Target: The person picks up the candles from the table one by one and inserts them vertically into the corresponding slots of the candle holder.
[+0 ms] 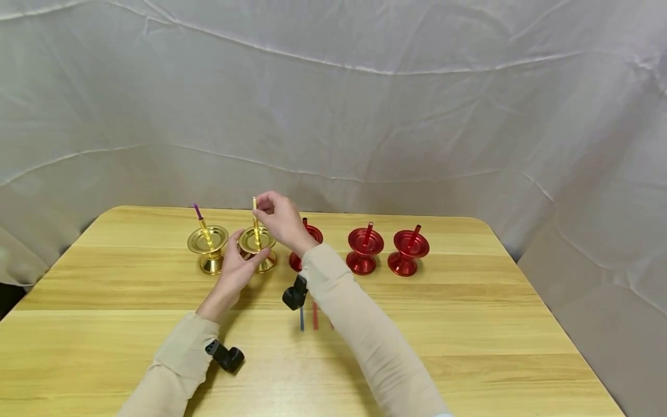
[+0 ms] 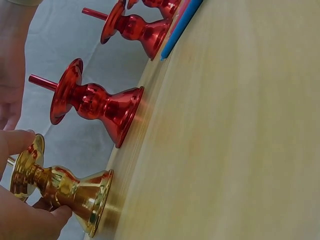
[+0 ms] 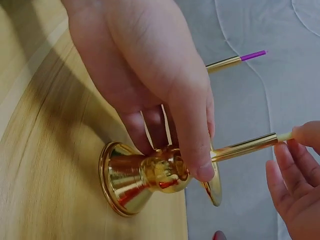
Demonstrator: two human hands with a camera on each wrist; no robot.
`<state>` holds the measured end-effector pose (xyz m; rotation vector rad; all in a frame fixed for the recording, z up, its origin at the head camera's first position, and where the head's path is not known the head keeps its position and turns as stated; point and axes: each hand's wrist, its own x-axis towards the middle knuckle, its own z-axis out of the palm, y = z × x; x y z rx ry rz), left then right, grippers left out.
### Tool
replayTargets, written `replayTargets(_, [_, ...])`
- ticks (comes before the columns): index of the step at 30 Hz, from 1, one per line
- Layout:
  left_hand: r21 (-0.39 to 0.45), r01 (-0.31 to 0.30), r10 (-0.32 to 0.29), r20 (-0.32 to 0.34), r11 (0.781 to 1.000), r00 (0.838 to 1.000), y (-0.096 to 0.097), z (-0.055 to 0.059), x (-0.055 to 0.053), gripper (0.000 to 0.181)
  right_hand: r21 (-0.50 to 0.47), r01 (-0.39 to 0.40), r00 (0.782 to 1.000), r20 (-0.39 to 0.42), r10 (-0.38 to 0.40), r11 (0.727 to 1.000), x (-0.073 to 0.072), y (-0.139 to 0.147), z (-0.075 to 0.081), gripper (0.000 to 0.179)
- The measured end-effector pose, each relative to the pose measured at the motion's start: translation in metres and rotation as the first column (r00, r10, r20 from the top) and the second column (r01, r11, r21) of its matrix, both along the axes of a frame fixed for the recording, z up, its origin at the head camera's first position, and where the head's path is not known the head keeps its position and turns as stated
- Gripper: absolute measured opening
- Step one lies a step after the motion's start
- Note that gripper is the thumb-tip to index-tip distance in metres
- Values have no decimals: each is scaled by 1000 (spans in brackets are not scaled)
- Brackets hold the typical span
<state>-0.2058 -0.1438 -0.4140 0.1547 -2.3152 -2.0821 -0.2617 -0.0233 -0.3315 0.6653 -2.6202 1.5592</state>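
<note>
My left hand point(image 1: 235, 273) grips a shiny gold candle holder point(image 1: 268, 265) around the stem and underside of its dish, thumb on the near side. Above it, my right hand point(image 1: 282, 220) pinches a thin pale yellow candle point(image 1: 254, 202) between thumb and fingers. The right wrist view shows this candle point(image 3: 284, 136) with its lower end at the mouth of the holder's gold tube point(image 3: 247, 147). Just left stands a second gold holder point(image 1: 212, 264), a purple candle point(image 1: 197, 210) upright in its tube.
Three red holders stand to the right: one point(image 1: 314, 233) partly behind my right hand, then another point(image 1: 362, 263) and a last one point(image 1: 402, 264). A blue candle point(image 1: 301, 319) and a red candle point(image 1: 315, 317) lie nearer on the wooden table point(image 1: 469, 336), partly under my right forearm.
</note>
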Motion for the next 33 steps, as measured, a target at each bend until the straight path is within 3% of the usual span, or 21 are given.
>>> replayTargets(13, [13,-7,7,-10,1000,1000,0,-3,-3,83,64,9,1000,-24,-8,998,0,2,2,25])
replayTargets(20, [52,-22,22,-3,998,1000,-3,0,-2,86,92,-8,993,-121,19,996,5,4,22,31])
replayTargets(27, [-19,-39,39,13,999,999,-4,6,3,97,105,-22,985,-170,40,994,7,13,54,32])
replayTargets(33, [-140,-76,80,19,987,997,2,15,10,100,106,-34,988,-147,50,994,13,37,64,32])
